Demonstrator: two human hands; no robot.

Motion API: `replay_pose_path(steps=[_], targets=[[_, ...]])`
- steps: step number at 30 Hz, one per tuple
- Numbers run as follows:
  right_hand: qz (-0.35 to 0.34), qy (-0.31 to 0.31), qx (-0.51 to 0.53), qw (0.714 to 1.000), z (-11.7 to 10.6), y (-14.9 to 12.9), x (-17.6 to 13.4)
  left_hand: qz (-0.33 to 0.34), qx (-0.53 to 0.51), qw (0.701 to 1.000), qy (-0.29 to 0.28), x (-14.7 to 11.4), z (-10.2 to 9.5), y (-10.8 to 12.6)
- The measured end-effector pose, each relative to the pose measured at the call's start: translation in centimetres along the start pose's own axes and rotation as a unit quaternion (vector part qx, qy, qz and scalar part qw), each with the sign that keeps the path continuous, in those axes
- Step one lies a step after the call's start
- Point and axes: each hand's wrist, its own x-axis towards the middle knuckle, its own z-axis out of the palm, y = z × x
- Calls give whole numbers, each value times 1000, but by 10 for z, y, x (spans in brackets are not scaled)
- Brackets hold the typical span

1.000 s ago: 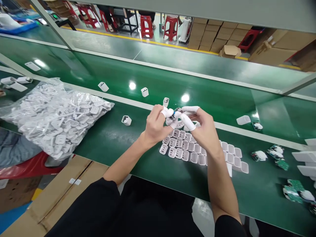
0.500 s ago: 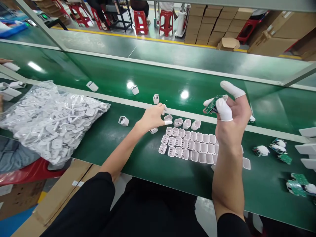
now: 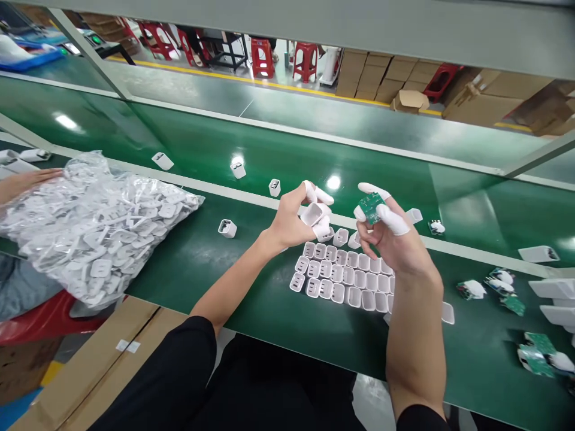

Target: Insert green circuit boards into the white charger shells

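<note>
My left hand (image 3: 296, 218), with white finger cots on its fingertips, is closed on a white plastic housing (image 3: 312, 214) whose open end faces up towards me. To its right, my right hand (image 3: 390, 233) pinches a green circuit board (image 3: 371, 207) between cot-covered fingers. Board and housing are apart, held at about the same height. Below both hands stand rows of open white housings (image 3: 348, 275) on the green bench, some with slots in their floors. A few more housings (image 3: 341, 237) stand just behind these rows, partly hidden by my hands.
A clear bag of white plastic parts (image 3: 112, 221) lies at left, with another person's hand (image 3: 27, 182) on it. Several housings (image 3: 227, 228) sit apart, some on the green belt (image 3: 197, 158). Circuit board assemblies (image 3: 541, 353) lie at right. A metal frame (image 3: 314, 30) crosses above.
My left hand has picked up a housing and lifted it. My right hand has moved left and lower with the circuit board, closer to the left. Another person's hand has come onto the bag.
</note>
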Motion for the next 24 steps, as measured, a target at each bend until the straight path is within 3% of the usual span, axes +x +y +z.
replay_pose_path(steps=[3, 7, 13, 19, 24], targets=[[-25, 16, -28, 999, 3, 4, -2, 17, -13, 1000, -22, -1, 4, 10], [-57, 0, -111, 992, 14, 11, -2, 73, 68, 995, -23, -1, 7, 19], [-132, 25, -288, 948, 36, 15, -7, 201, 223, 952, -59, 2, 5, 26], [-171, 80, -372, 909, 38, 7, -15, 188, 225, 956, -20, 0, 6, 28], [-232, 82, -298, 922, 38, 6, -13, 142, 195, 970, 15, 1, 5, 33]])
